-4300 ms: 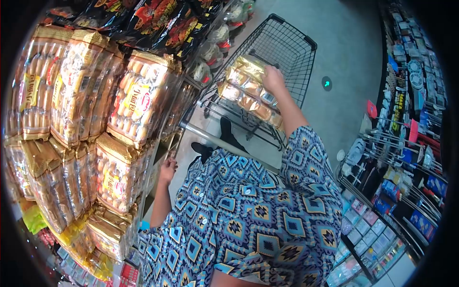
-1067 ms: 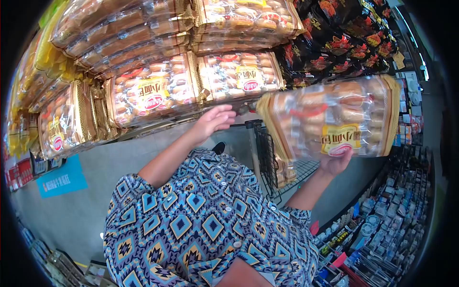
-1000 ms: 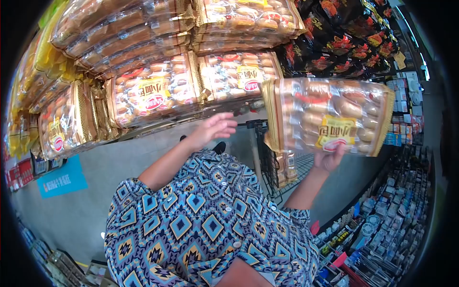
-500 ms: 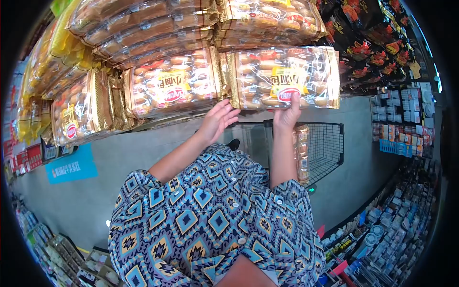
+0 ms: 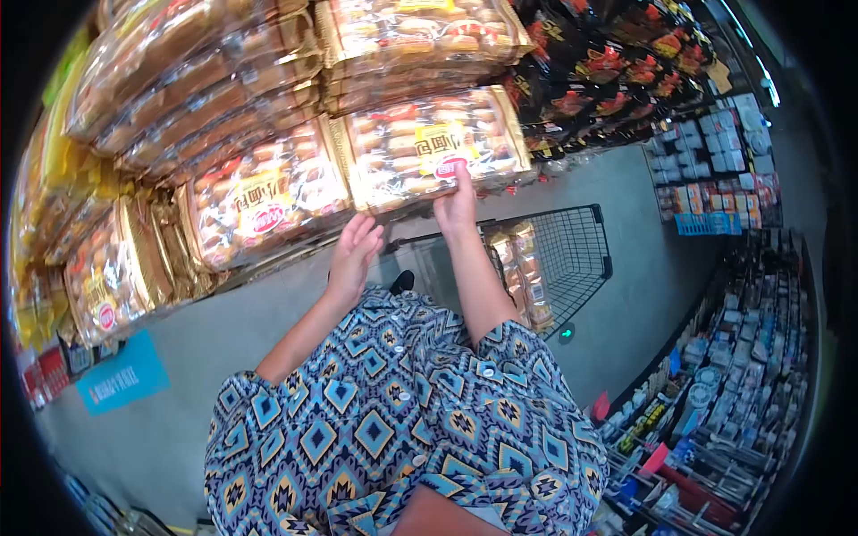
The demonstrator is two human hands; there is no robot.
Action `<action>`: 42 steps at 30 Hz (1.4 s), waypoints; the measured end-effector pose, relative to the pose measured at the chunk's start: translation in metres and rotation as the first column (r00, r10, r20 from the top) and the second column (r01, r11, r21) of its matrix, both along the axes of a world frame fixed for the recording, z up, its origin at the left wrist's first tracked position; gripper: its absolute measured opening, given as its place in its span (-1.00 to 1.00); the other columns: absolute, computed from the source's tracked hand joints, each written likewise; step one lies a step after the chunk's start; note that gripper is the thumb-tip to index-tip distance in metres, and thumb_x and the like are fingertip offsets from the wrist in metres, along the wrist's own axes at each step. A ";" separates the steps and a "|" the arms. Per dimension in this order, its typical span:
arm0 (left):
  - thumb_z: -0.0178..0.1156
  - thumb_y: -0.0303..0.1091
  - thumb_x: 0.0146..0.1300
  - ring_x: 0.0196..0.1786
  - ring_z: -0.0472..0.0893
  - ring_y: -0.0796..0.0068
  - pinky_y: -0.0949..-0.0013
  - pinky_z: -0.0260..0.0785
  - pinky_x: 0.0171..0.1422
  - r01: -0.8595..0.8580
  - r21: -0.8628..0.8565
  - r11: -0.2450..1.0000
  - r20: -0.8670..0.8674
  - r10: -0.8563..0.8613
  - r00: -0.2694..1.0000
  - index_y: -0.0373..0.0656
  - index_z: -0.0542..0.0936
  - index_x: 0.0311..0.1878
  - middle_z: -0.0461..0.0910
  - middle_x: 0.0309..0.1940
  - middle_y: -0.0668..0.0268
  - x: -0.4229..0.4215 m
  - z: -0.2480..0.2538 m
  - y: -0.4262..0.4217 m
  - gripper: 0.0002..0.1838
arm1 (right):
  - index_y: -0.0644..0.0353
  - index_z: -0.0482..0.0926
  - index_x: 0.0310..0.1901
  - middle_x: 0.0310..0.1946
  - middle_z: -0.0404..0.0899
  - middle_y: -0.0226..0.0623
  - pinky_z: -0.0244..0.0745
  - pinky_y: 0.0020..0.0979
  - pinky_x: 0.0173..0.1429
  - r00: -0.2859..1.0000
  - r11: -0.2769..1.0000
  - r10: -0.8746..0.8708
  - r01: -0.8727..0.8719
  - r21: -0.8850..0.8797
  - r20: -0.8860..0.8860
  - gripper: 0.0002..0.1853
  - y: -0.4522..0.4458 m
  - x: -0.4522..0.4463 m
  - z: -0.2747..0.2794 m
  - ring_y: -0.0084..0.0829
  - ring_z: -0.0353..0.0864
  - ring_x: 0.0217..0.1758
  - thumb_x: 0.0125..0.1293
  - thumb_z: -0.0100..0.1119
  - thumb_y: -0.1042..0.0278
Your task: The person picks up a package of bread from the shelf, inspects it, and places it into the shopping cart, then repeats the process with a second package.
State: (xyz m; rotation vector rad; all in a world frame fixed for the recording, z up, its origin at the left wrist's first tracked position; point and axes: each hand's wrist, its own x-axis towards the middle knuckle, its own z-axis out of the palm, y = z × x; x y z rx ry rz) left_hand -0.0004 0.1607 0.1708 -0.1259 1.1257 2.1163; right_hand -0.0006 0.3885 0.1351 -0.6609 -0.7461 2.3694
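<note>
A gold-edged clear bag of small bread rolls (image 5: 393,147) lies at the front of the shelf, on other packs. My right hand (image 5: 458,201) has it by the front edge, thumb on top near the red logo and fingers underneath. My left hand (image 5: 356,255) is open at the bag's front left corner, its fingers apart and holding nothing. Beside that bag on the left lies a similar bag of rolls (image 5: 259,192). Taller stacks of the same packs (image 5: 424,36) rise behind.
A wire shopping cart (image 5: 576,255) with bread packs (image 5: 523,277) in it stands right of my right forearm. Black packages (image 5: 599,71) fill the shelf at upper right. Racks of small goods (image 5: 715,384) line the right side. A blue sign (image 5: 123,375) hangs at lower left.
The bag in my right hand has moved left, from in front of the cart down onto the shelf stack beside the neighbouring bag. My left hand has stayed open near its corner. The view has shifted.
</note>
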 end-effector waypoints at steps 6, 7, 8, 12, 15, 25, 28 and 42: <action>0.13 -0.37 0.31 0.43 0.24 0.14 0.19 0.11 0.49 0.096 -0.027 0.995 -0.079 -0.098 0.992 -0.36 -0.03 0.44 0.05 0.44 -0.05 -0.002 0.007 0.004 -0.25 | 0.32 0.36 0.18 -0.03 0.54 -0.13 0.54 -0.23 -0.02 0.797 0.930 0.251 -0.355 0.090 0.550 -0.22 0.032 0.014 0.032 -0.27 0.59 -0.06 0.28 0.03 -0.33; 0.13 -0.37 0.31 0.43 0.24 0.14 0.19 0.11 0.49 0.097 -0.027 0.995 -0.083 -0.099 0.992 -0.36 -0.03 0.44 0.05 0.44 -0.05 -0.002 0.005 0.004 -0.25 | 0.35 0.34 0.18 -0.02 0.53 -0.10 0.56 -0.22 -0.05 0.729 0.900 0.293 -0.429 0.078 0.619 -0.24 0.032 0.019 0.039 -0.26 0.60 -0.08 0.33 -0.02 -0.31; 0.13 -0.38 0.31 0.44 0.23 0.14 0.19 0.11 0.49 0.098 -0.025 0.995 -0.070 -0.100 0.993 -0.36 -0.03 0.44 0.05 0.44 -0.05 0.000 0.003 0.004 -0.25 | 0.40 0.34 0.16 -0.07 0.50 -0.02 0.60 -0.29 -0.15 0.722 0.896 0.232 -0.419 0.145 0.652 -0.26 0.029 0.024 0.040 -0.26 0.61 -0.18 0.36 -0.04 -0.26; 0.12 -0.42 0.30 0.48 0.14 0.14 0.20 0.06 0.51 0.076 0.015 0.997 -0.079 -0.075 0.994 -0.37 -0.07 0.45 0.03 0.45 -0.06 0.001 -0.006 0.003 -0.23 | 0.41 0.34 0.11 -0.09 0.49 -0.04 0.60 -0.32 -0.11 0.796 0.937 0.152 -0.304 0.171 0.586 -0.43 0.027 0.039 0.025 -0.28 0.59 -0.18 0.43 -0.01 -0.05; 0.13 -0.43 0.28 0.50 0.10 0.15 0.22 0.03 0.52 0.033 0.020 0.999 -0.129 -0.031 0.991 -0.38 -0.08 0.46 0.03 0.46 -0.06 -0.004 -0.011 0.008 -0.21 | 0.40 0.35 0.07 -0.10 0.50 -0.06 0.60 -0.32 -0.09 0.864 0.937 0.099 -0.247 0.245 0.493 -0.53 0.027 0.027 0.009 -0.29 0.59 -0.18 0.44 0.03 0.07; 0.13 -0.39 0.33 0.21 0.49 0.33 0.37 0.33 0.29 0.138 -0.184 0.973 -0.184 -0.173 0.968 -0.33 0.29 0.30 0.44 0.21 0.06 -0.005 -0.020 -0.001 -0.49 | 0.53 -0.01 0.34 0.18 0.27 0.20 0.35 -0.23 0.26 0.757 0.634 -0.318 -0.278 0.722 0.571 -0.10 0.035 0.054 -0.009 -0.04 0.37 0.24 0.26 0.27 0.05; 0.12 -0.40 0.34 0.12 0.53 0.46 0.41 0.35 0.25 0.291 -0.296 0.910 -0.302 -0.378 0.875 -0.33 0.42 0.20 0.54 0.10 0.18 -0.018 -0.015 0.005 -0.61 | 0.55 -0.16 0.39 0.37 -0.04 0.38 -0.01 -0.11 0.49 0.681 0.286 -0.511 -0.441 0.851 0.525 0.16 0.040 0.056 0.005 0.14 0.00 0.46 0.07 0.43 -0.01; 0.17 -0.38 0.32 0.04 0.58 0.43 0.40 0.42 0.14 0.114 -0.441 0.890 -0.476 -0.340 0.811 -0.35 0.45 0.16 0.58 0.02 0.16 -0.042 -0.033 0.016 -0.61 | 0.65 -0.24 0.37 0.41 -0.26 0.48 -0.17 -0.12 0.55 0.607 0.143 -0.482 -0.656 0.741 0.631 0.34 0.045 0.041 0.011 0.20 -0.21 0.53 -0.07 0.48 -0.15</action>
